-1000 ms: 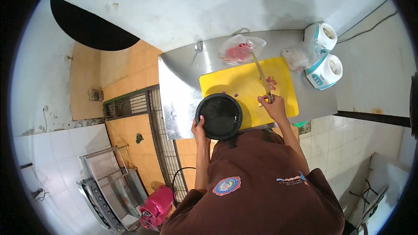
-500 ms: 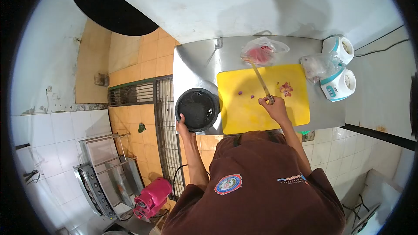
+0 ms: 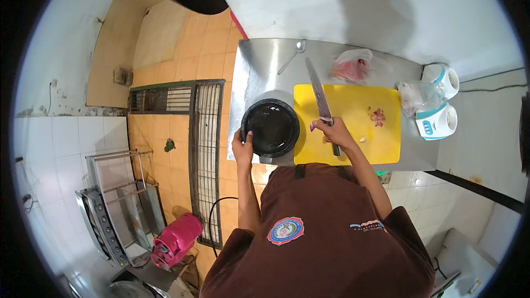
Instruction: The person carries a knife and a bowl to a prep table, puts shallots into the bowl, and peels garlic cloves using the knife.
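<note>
My left hand (image 3: 243, 148) grips the near-left rim of a round black mortar (image 3: 270, 128), its thumb over the edge. The mortar's dark inside looks wet and shiny. Over the yellow cutting board (image 3: 381, 152), my right hand (image 3: 334, 132) is closed on a knife (image 3: 318, 89), whose blade points away towards the wall. At this hand's fingertips is a small purple shallot piece (image 3: 312, 126). Chopped reddish-purple bits (image 3: 377, 117) lie on the right of the board, and a small pale piece (image 3: 362, 139) lies near my wrist.
Behind the board sits a plastic bag (image 3: 351, 67) with red contents; a spoon (image 3: 292, 55) lies to its left. Another clear bag (image 3: 418, 97) and two white-and-teal appliances (image 3: 436, 122) stand at the right. A pink gas cylinder (image 3: 178, 239) is on the floor at left.
My right hand has moved left across the board with the knife, closer to the mortar, and a shallot piece is now at its fingertips. My left hand stays on the mortar's rim.
</note>
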The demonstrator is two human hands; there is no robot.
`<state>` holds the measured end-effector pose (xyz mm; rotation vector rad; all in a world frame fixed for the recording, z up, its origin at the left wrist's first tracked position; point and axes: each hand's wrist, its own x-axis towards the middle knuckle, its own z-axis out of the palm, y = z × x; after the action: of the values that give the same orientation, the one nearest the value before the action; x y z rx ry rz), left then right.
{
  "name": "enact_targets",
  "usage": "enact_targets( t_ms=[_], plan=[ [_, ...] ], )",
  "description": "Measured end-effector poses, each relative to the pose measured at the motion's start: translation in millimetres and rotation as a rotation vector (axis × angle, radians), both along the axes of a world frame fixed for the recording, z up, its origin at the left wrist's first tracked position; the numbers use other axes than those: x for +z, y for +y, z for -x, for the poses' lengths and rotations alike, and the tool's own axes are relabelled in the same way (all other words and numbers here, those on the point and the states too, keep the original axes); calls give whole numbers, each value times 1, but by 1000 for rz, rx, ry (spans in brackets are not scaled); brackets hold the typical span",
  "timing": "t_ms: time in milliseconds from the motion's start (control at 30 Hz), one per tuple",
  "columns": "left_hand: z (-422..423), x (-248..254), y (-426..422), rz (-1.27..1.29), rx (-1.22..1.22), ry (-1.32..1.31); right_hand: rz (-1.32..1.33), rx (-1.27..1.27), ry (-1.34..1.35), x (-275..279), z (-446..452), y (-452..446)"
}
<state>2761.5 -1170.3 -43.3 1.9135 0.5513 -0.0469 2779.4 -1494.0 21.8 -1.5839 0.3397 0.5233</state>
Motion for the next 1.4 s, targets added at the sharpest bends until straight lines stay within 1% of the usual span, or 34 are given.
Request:
enact_targets(
  t_ms=[100,133,233,300,367,400,533,633,733,833,867,933,967,1000,1033,1100,1167,1200,1300,1400],
  plan=[
    [2,5,1,-211,-37,-175,-107,19,82,-1,-8,12],
    [1,21,-4,-437,-83,-270,-159,18,103,3,-10,15],
    [-9,68,-31,-293,-251,-403,-257,-1,105,11,-14,31],
    [-12,93,-55,101,-332,-241,-307,6,85,14,-15,45],
    [-13,112,-73,58,-413,-223,-356,31,61,18,-17,59],
    [-13,113,-79,68,-412,-243,-383,55,85,26,-18,64],
    [-14,117,-79,21,-435,-270,-334,58,9,25,-14,73],
    [-10,103,-82,152,-358,-284,-330,45,-27,22,-11,65],
    [-9,82,-90,365,-347,-136,-203,10,-25,25,-5,46],
    [-4,72,-105,511,-368,-58,-76,-93,16,19,13,23],
    [-1,68,-111,537,-399,-45,-39,-54,73,15,19,9],
    [1,58,-125,588,-463,-17,42,-112,42,11,39,-6],
    [1,52,-133,535,-532,7,83,-142,26,10,49,-14],
    [0,50,-142,482,-600,30,148,-102,14,16,56,-22],
    [0,48,-152,429,-670,51,209,-102,-25,9,66,-30],
    [4,41,-175,372,-685,22,332,-102,-104,-11,87,-46],
    [5,20,-196,300,-694,19,410,-90,-105,-18,102,-57],
    [3,14,-203,225,-713,-37,447,-82,-106,-17,108,-60],
    [3,5,-213,-122,-742,-293,469,-76,-138,-14,120,-70],
    [5,5,-216,-98,-697,-210,513,-66,-225,-19,128,-75]
  ],
)
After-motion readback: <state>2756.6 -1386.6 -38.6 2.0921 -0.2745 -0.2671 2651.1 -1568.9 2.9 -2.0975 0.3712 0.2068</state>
